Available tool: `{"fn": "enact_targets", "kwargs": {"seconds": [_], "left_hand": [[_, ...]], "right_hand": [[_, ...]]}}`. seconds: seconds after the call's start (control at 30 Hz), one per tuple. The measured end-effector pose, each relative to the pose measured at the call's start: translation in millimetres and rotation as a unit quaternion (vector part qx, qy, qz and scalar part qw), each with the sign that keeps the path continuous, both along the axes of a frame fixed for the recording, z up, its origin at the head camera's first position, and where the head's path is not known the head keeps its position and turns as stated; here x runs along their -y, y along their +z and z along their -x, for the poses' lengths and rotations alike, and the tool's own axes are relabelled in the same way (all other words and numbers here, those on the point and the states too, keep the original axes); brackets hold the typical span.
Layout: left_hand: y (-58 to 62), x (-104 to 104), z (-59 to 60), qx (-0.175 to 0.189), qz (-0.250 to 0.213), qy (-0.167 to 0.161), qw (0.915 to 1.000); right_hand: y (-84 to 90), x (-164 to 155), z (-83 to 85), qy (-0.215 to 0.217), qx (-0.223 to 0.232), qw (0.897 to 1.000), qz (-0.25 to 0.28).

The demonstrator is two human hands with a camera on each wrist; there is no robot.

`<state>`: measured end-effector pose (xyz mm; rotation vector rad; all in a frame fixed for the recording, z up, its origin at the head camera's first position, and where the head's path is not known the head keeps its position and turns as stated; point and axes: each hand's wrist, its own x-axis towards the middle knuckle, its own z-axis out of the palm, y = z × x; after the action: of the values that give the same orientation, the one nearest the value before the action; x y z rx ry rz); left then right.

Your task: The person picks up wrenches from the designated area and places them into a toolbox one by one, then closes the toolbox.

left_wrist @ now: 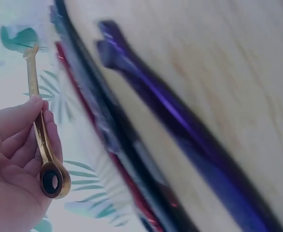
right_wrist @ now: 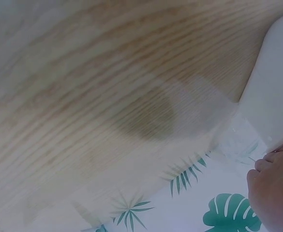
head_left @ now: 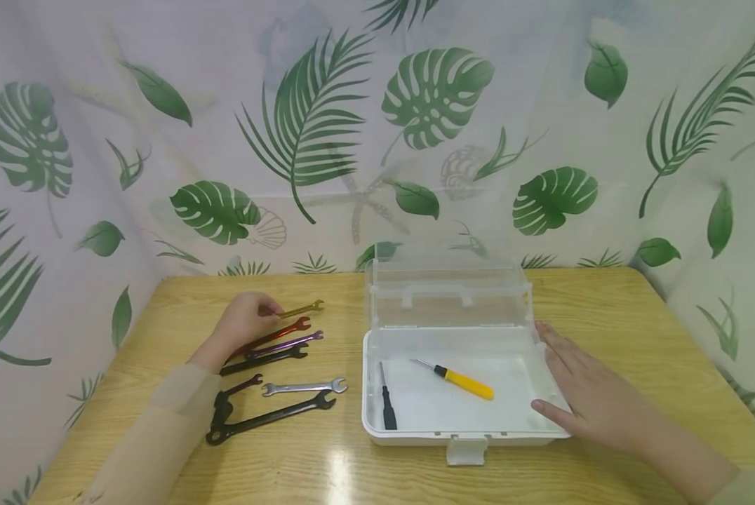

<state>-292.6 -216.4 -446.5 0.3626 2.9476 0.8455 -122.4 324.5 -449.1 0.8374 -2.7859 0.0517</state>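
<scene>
My left hand pinches a gold combination wrench between thumb and fingers. Its open end points up in the left wrist view, and the ring end hangs by the palm. Just in front of that hand lie a red wrench, a purple wrench and a black wrench. On the right, my right hand rests with extended fingers along the side wall of a white toolbox, its thumb over the rim. A yellow-handled screwdriver and a black screwdriver lie inside.
Nearer the front left are a silver wrench, a large black wrench and a small black wrench partly behind the sleeve. The toolbox's clear lid stands raised at the back. Its latch hangs in front.
</scene>
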Motion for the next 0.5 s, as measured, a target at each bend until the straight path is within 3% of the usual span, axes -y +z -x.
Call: {"fn": "enact_targets", "kwargs": {"seconds": [0.27, 0.5], "left_hand": [[32.8, -8, -12.4, 0.020, -0.074, 0.003, 0.9970], [65.1, -25, -25.5, 0.006, -0.084, -0.005, 0.9964]], "right_hand": [[-2.0, 0, 0.4, 0.000, -0.002, 1.000, 0.001], [-3.2, -1, 1.0, -0.005, 0.003, 1.000, 0.001]]}}
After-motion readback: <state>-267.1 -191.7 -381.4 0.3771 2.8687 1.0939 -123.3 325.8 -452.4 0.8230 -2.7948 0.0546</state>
